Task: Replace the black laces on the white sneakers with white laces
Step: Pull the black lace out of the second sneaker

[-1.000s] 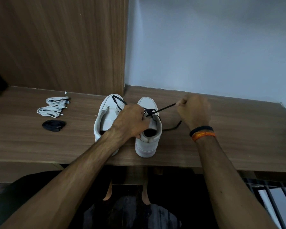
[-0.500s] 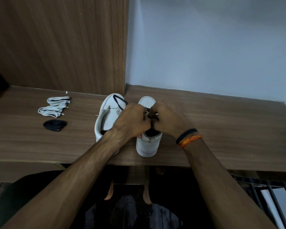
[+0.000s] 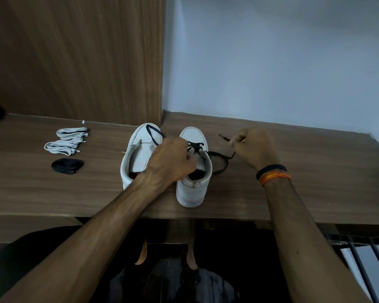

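While the right sneaker (image 3: 194, 171) is the one being worked on, I'll use it as the landmark and go left to right across the wooden desk (image 3: 315, 182).

Furthest left of it are two folded bundles of flat white laces (image 3: 68, 139), soft woven stuff, lying side by side and presumably parked there until the eyelets are free. Just nearer the front edge from them is a small wad of black lace (image 3: 67, 166), which I'd guess came off the other shoe.

Right beside the right sneaker, touching or nearly so, sits the left sneaker (image 3: 138, 154): smooth white upper, rounded toe, heel toward the person. A loose black loop lies over its toe, so I can't tell if it's fully unlaced.

The left hand (image 3: 170, 161) rests on top of the right sneaker around the tongue and collar, fingers curled over it, looks like it's there to stop the shoe sliding while the lace gets pulled.

A black lace (image 3: 195, 147) is criss-crossed through the right sneaker's front eyelets, with a slack length trailing onto the desk to its right.

Just right of that, the right hand (image 3: 255, 147) has a pinching grip on the lace's free end, stiff tip poking out to the left. Wrist has a black band and an orange thread band (image 3: 271, 174).
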